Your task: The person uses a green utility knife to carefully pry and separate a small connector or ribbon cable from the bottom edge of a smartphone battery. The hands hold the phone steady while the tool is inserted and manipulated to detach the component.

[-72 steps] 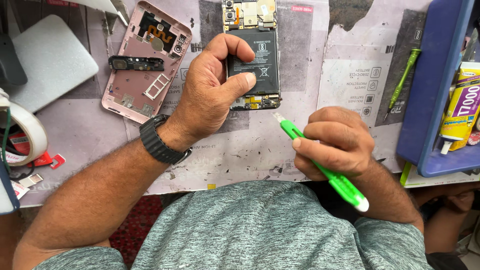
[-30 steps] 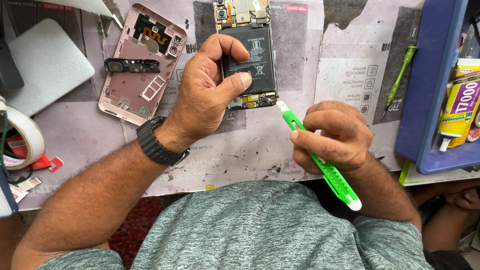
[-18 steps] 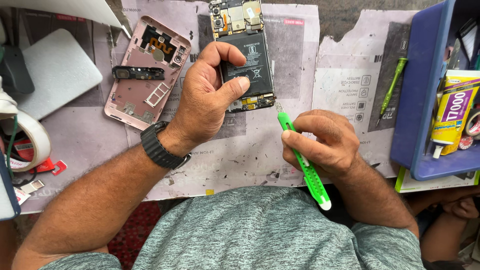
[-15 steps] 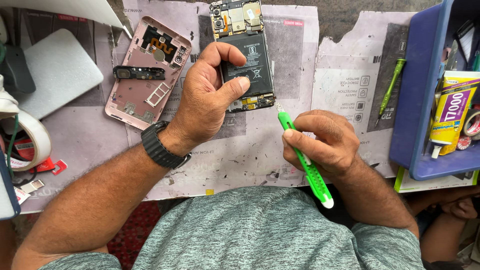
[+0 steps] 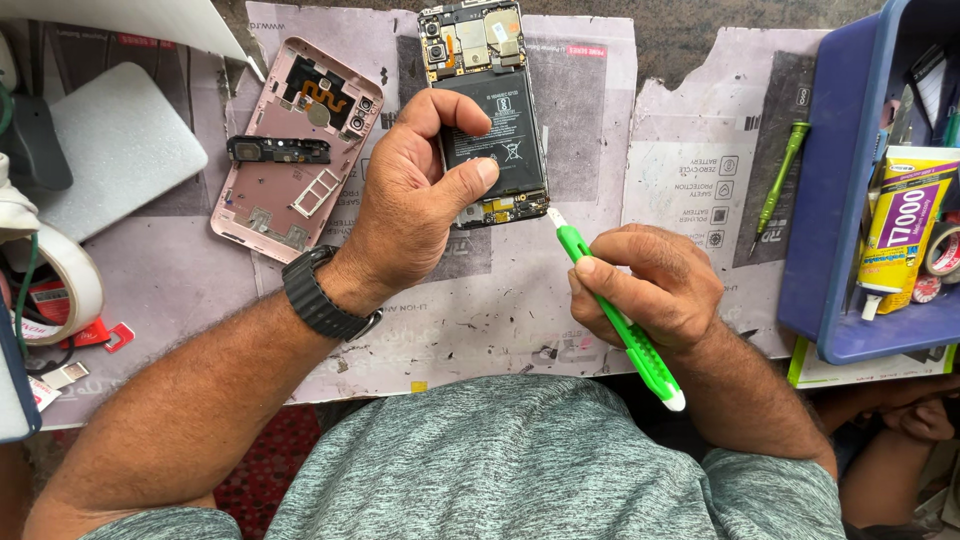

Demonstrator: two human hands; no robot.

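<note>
Since the frame a couple of seconds back, the opened phone (image 5: 487,110) has slid toward the far edge of the bench (image 5: 470,320), and my right hand (image 5: 650,290) has drawn the green pry tool (image 5: 612,308) in closer, so its pale tip now sits just beside the phone's near right corner. My left hand (image 5: 415,210) clamps the phone flat against the paper sheet, thumb on its right side over the black battery (image 5: 493,135) and forefinger curled across the top of the battery; I judge this is to keep the phone from skating while the tool works at its edge. My right hand is closed round the tool in a pen grip, fingers pressed together on the shaft, which gives fine control of the tip. Left of the phone lies one pink back cover (image 5: 297,150), inside up, with one black strip part (image 5: 277,150) on it. Right of the phone I count one green screwdriver (image 5: 778,185) lying just outside one blue tray (image 5: 830,240), and in the tray one yellow glue tube (image 5: 900,225). Far left of the phone sits one roll of white tape (image 5: 60,285). One phone, one battery, two green tools in all.
</note>
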